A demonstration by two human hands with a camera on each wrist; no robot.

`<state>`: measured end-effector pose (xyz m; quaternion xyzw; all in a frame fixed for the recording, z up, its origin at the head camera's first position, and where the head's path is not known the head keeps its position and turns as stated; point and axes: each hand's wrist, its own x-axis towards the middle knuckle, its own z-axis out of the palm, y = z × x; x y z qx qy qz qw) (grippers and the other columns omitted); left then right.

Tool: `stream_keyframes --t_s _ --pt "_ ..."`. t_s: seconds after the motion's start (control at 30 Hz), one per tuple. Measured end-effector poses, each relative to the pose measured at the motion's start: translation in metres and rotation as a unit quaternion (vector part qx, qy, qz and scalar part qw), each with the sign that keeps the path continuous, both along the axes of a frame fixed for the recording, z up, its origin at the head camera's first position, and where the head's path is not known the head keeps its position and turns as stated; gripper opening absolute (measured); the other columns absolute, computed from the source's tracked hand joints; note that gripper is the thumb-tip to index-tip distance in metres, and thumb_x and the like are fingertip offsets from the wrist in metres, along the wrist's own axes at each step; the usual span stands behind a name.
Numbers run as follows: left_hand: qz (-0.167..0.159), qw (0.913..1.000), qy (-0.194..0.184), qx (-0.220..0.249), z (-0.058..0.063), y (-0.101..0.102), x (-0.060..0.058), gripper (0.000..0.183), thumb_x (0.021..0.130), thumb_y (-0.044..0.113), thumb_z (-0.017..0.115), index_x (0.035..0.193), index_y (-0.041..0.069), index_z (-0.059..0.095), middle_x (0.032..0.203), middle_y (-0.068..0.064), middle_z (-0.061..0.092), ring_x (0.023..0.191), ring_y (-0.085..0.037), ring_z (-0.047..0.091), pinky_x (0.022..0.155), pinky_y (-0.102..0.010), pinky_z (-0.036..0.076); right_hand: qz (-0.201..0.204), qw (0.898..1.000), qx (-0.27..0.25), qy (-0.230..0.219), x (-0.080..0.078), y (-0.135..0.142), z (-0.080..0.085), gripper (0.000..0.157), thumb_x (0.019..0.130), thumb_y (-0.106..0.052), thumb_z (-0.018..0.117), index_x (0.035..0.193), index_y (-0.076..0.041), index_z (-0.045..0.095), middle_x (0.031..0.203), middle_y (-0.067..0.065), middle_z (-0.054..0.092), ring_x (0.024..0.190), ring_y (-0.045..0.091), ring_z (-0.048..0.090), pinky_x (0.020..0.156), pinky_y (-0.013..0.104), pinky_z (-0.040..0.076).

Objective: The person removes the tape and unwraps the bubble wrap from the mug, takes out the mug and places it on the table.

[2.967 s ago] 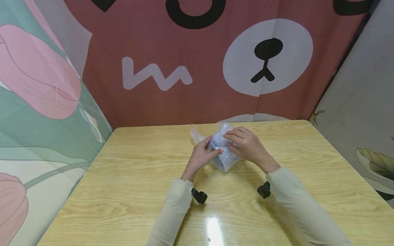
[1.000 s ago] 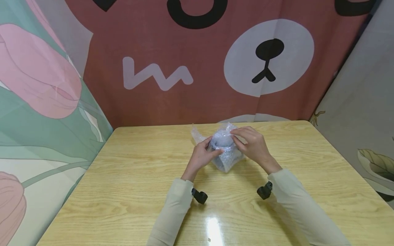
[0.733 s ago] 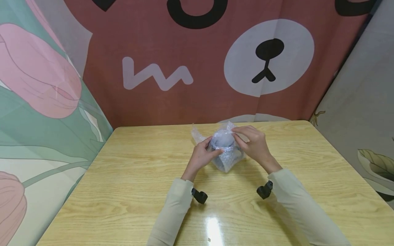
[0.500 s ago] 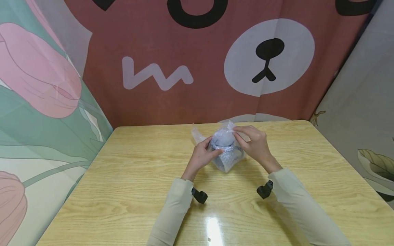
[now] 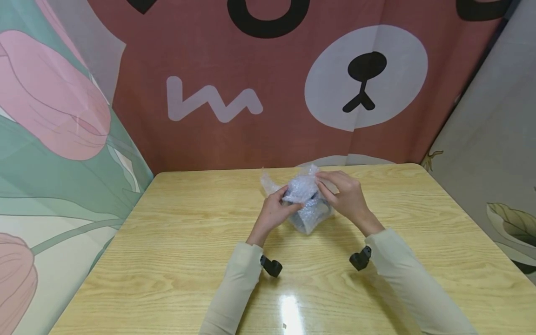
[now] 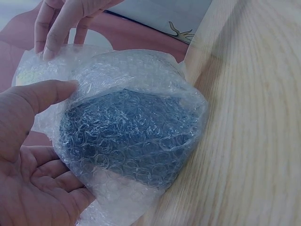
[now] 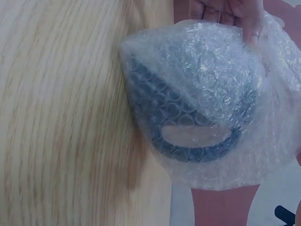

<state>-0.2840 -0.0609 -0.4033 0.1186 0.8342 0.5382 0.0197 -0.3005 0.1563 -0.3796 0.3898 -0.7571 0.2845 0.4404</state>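
Observation:
A dark blue-grey mug point(image 6: 134, 132) stands on the table inside clear bubble wrap point(image 5: 307, 218). Its looped handle point(image 7: 197, 153) shows through the plastic in the right wrist view. My left hand point(image 5: 274, 213) holds the wrapped mug from the left, thumb on the near side and fingers around the other. A flap of wrap lies over the mug's top, near that thumb. At the upper right, my right hand point(image 5: 348, 195) pinches the loose edge of the wrap between thumb and fingers. Most of the mug's mouth is hidden under the plastic.
The wooden table point(image 5: 188, 242) extends on both sides of the hands. Behind its far edge hangs a reddish-brown bear-print curtain point(image 5: 272, 139). A loose tail of wrap point(image 5: 268, 183) sticks out at the left. Small black cameras point(image 5: 272, 266) sit at both wrists.
My right hand has shifted slightly right with the wrap edge. The flap has come down over the mug's rounded opening, which showed more before. My left hand has stayed nearly in place.

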Motion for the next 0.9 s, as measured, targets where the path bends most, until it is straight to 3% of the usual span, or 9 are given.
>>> stream_keyframes --t_s 0.23,0.47,0.67,0.9 --pt "-0.002 1.0 0.003 0.001 0.0 0.0 0.001 0.076 0.085 0.035 0.075 0.148 0.008 0.041 0.144 -0.013 0.046 0.131 -0.025 0.042 0.103 -0.038 0.039 0.003 0.999 0.032 0.024 0.002 0.002 -0.003 0.047 0.075 -0.001 0.076 0.121 0.001 0.066 0.117 0.016 0.066 0.102 0.033 0.064 0.081 0.048 0.053" --pt "-0.004 1.0 0.008 0.004 0.0 0.0 0.0 0.076 0.085 0.035 0.075 0.148 0.008 0.041 0.144 -0.013 0.046 0.131 -0.025 0.043 0.103 -0.039 0.039 0.024 0.993 0.093 0.061 0.001 0.009 -0.003 0.049 0.076 -0.005 0.074 0.124 0.001 0.065 0.126 0.017 0.062 0.113 0.034 0.059 0.095 0.044 0.046" --pt "-0.005 0.9999 0.013 0.007 0.0 0.0 0.0 0.074 0.085 0.033 0.075 0.147 0.007 0.043 0.142 -0.013 0.048 0.129 -0.025 0.045 0.103 -0.038 0.04 0.033 0.987 0.133 0.084 -0.003 0.014 -0.003 0.05 0.078 -0.008 0.072 0.126 0.002 0.063 0.128 0.016 0.061 0.116 0.034 0.057 0.096 0.046 0.044" --pt "-0.002 0.9998 0.019 0.002 0.0 0.0 -0.001 0.075 0.085 0.033 0.075 0.146 0.006 0.043 0.143 -0.014 0.047 0.13 -0.026 0.045 0.104 -0.039 0.039 0.024 0.985 0.144 0.088 -0.006 0.016 -0.005 0.059 0.073 -0.004 0.078 0.129 0.001 0.061 0.132 0.016 0.058 0.119 0.034 0.055 0.098 0.046 0.043"
